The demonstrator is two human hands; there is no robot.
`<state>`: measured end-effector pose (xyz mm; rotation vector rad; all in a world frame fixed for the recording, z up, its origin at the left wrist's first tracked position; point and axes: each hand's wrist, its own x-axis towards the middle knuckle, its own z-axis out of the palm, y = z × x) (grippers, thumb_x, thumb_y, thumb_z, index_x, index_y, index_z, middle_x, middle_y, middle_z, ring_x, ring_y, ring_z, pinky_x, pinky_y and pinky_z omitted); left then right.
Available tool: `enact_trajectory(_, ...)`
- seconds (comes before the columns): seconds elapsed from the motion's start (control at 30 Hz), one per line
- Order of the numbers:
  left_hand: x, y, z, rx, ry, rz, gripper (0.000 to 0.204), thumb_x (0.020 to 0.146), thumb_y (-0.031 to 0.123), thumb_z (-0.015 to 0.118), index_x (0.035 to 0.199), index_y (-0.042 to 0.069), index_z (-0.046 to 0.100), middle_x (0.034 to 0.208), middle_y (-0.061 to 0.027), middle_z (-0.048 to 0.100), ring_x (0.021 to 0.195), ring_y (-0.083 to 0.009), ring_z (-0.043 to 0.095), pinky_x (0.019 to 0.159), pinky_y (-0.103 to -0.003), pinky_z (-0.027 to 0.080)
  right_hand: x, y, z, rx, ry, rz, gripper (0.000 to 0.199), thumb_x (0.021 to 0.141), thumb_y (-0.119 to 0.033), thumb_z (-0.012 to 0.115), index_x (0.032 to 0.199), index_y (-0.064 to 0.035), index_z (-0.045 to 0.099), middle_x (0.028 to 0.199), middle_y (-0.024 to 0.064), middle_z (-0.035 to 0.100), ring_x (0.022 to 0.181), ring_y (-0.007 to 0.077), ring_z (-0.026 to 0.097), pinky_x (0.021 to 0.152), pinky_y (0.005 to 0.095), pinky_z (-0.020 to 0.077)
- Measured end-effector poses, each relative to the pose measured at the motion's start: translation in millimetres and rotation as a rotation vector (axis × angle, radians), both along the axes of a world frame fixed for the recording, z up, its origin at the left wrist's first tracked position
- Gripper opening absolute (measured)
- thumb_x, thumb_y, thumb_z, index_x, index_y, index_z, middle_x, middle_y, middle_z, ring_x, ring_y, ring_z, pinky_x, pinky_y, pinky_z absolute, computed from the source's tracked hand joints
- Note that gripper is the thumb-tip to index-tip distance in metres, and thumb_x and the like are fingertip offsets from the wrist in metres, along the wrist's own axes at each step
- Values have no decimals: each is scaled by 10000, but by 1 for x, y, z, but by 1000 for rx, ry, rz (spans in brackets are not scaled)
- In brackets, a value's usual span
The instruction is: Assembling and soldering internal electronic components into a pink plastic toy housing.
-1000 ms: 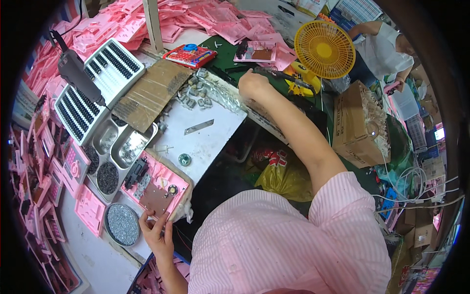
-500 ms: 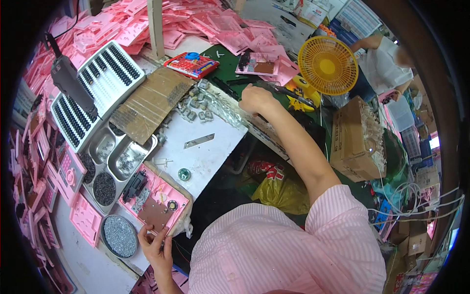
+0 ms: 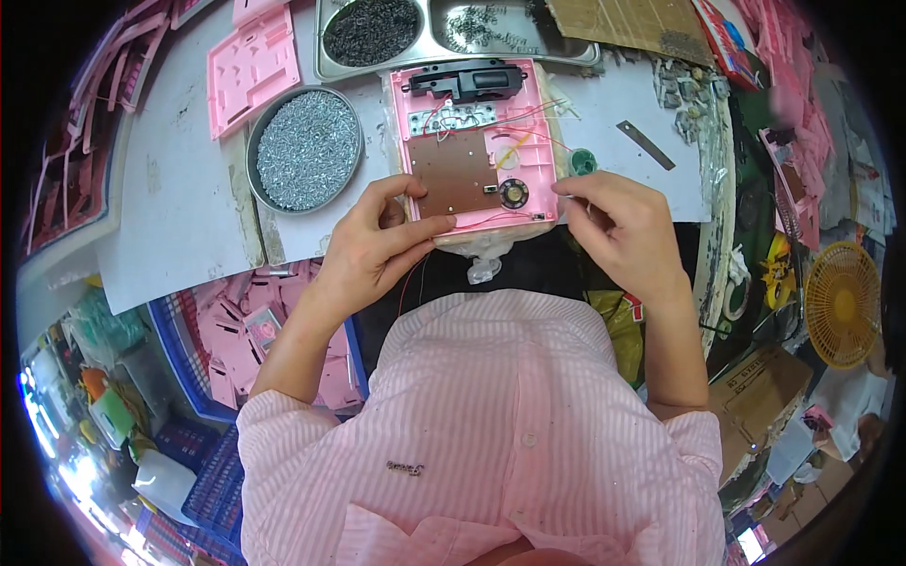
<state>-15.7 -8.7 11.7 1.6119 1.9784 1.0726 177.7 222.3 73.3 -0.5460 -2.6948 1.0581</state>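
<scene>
A pink plastic housing (image 3: 475, 132) lies open on the white table (image 3: 179, 217), with a brown circuit board (image 3: 456, 172), a small round black speaker (image 3: 513, 194), red and yellow wires and a black part (image 3: 464, 79) at its far end. My left hand (image 3: 377, 238) grips the housing's near left corner, thumb on the near edge. My right hand (image 3: 618, 226) is at the near right corner, its fingertips pinched by the edge; what they hold is too small to tell.
A round metal dish of silver screws (image 3: 306, 149) sits left of the housing. Steel tray compartments (image 3: 453, 33) with dark small parts lie beyond. A blue crate of pink housings (image 3: 260, 335) stands below the table's left. A yellow fan (image 3: 843, 304) is far right.
The view has swung round onto the pink housing. My right hand has come back from the far side of the table to the housing's right corner; my left hand stays on it.
</scene>
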Motion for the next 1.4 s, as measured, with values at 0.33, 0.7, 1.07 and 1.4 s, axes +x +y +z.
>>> enact_trajectory(0.33, -1, 8, -6, 29, -7, -41, 356, 784, 77, 790, 1124, 179, 768, 1210, -61, 568, 727, -157, 513, 649, -291, 472, -16, 16, -16, 121, -15, 53, 135, 871, -146, 674, 959, -70, 744, 805, 134, 716, 665, 283, 689, 590, 355, 529)
enact_trajectory(0.7, -1, 7, -13, 87, 59, -23, 329, 759, 70, 812, 1078, 145, 784, 1204, -98, 580, 740, -155, 533, 635, -294, 463, 41, 42, -14, -6, -7, -214, 156, 886, -37, 672, 1018, -10, 750, 734, 57, 680, 564, 83, 554, 533, 242, 425)
enact_trajectory(1.07, -5, 9, -8, 48, 17, -49, 334, 728, 27, 816, 1045, 129, 795, 1191, -90, 556, 726, -138, 466, 644, -280, 427, 61, 131, -35, 274, 94, -534, 164, 861, -111, 687, 981, -22, 754, 786, 88, 699, 641, 165, 624, 606, 297, 490)
enact_trajectory(1.4, -10, -21, -45, 92, 82, -7, 264, 801, 61, 755, 1061, 101, 770, 1346, -220, 524, 1196, -393, 563, 995, -438, 449, 49, 116, -65, 248, 243, -363, 190, 774, -152, 719, 937, -54, 734, 892, 137, 698, 846, 326, 674, 774, 421, 541)
